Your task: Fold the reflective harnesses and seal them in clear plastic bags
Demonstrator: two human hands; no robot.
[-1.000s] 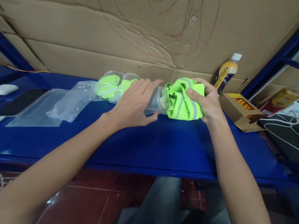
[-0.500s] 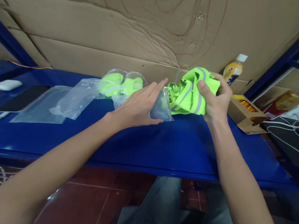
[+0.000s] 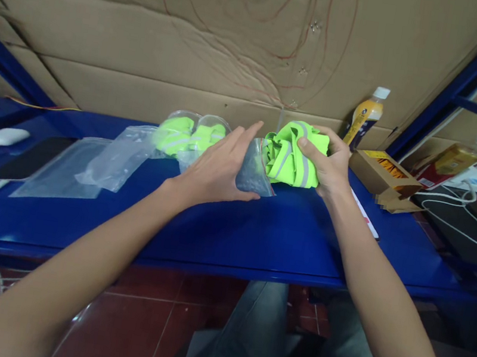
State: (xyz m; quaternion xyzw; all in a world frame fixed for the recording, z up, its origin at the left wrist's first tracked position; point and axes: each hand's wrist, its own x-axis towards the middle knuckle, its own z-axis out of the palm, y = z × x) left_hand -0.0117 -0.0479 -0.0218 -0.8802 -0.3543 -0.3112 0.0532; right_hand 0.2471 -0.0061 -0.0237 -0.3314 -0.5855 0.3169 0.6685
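My right hand (image 3: 332, 160) is closed on a bunched neon-green reflective vest (image 3: 294, 154) with grey stripes, its thumb lying on top. The vest's left end meets the mouth of a clear zip bag (image 3: 255, 172). Over that bag is my left hand (image 3: 222, 167), open, with thumb and fingers spread wide apart. Whether its hidden side presses on the plastic I cannot tell. Left of it, two clear bags with green folded vests inside, one left (image 3: 175, 135) and one right (image 3: 206, 136), lie side by side.
Flat clear bags (image 3: 117, 156) and a black phone (image 3: 31, 158) lie on the blue shelf (image 3: 220, 236) at left. To the right are a yellow-labelled bottle (image 3: 366, 117), an open carton (image 3: 386, 178), a white-and-red strip (image 3: 366, 214) and white cables (image 3: 469, 209). Cardboard (image 3: 129, 34) stands behind.
My right hand has brought the vest left and slightly down, against the bag's mouth. The white-and-red strip beside my right wrist now shows. My left hand keeps nearly the same pose.
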